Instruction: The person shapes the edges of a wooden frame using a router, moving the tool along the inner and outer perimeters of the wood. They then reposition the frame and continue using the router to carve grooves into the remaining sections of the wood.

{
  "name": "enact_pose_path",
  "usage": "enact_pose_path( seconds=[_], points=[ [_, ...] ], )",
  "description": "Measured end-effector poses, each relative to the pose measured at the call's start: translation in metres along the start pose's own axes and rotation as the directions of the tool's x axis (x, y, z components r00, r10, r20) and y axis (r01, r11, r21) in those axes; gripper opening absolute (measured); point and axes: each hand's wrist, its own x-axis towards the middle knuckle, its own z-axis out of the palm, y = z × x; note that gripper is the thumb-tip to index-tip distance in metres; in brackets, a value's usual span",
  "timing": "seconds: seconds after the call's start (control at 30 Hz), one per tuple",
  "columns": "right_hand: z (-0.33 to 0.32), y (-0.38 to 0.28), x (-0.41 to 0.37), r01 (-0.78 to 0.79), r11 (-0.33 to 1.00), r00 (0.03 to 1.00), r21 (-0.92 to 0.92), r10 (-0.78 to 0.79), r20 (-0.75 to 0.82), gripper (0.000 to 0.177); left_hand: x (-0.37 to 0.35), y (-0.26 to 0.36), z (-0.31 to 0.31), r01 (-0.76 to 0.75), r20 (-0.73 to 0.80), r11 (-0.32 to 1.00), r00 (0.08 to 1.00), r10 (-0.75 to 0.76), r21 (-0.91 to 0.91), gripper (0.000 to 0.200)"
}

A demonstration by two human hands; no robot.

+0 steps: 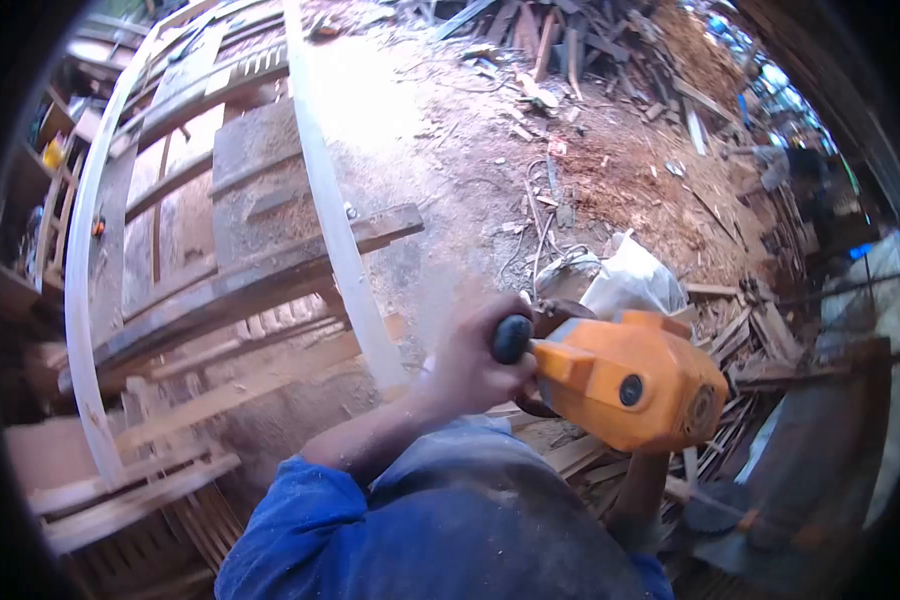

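Observation:
An orange power tool (625,385) with a rounded housing and a black knob (512,339) is held up in front of my body. My left hand (480,360) is closed around the knob, fingers wrapped round it. From below, my right forearm (642,490) reaches up behind the housing, which hides the right hand and its fingers. A white sack (635,278) shows just beyond the tool.
On the left, long pale boards (330,190) lie across a dark wooden beam (240,295) and other planks. Scrap wood (540,40) is heaped at the back. Sawdust and a cable (542,245) cover the ground ahead. A dark round disc (715,507) lies at lower right.

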Motion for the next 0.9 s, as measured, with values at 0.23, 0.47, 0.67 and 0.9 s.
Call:
enact_pose_path(
  seconds=[0.23, 0.47, 0.67, 0.9],
  points=[
    [0.09, 0.094, 0.179, -0.222, 0.975, 0.848, -0.029, 0.208, 0.488, 0.056, 0.067, -0.035, -0.002, 0.156, -0.445, 0.988, 0.886, -0.134, 0.013, 0.017],
    [0.227, 0.196, 0.361, -0.325, 0.943, 0.586, -0.063, 0.254, 0.77, 0.06, 0.21, -0.092, -0.021, 0.247, -0.63, 0.964, 0.765, -0.134, 0.095, 0.017],
    [0.323, 0.22, 0.476, -0.371, 0.928, 0.518, -0.021, 0.226, 0.825, 0.06, 0.34, -0.091, -0.031, 0.293, -0.674, 0.955, 0.715, -0.184, 0.05, 0.016],
    [0.421, 0.252, 0.59, -0.391, 0.92, 0.432, 0.032, 0.153, 0.889, 0.059, 0.451, -0.111, -0.043, 0.299, -0.745, 0.928, 0.666, -0.036, 0.223, 0.015]
  ],
)
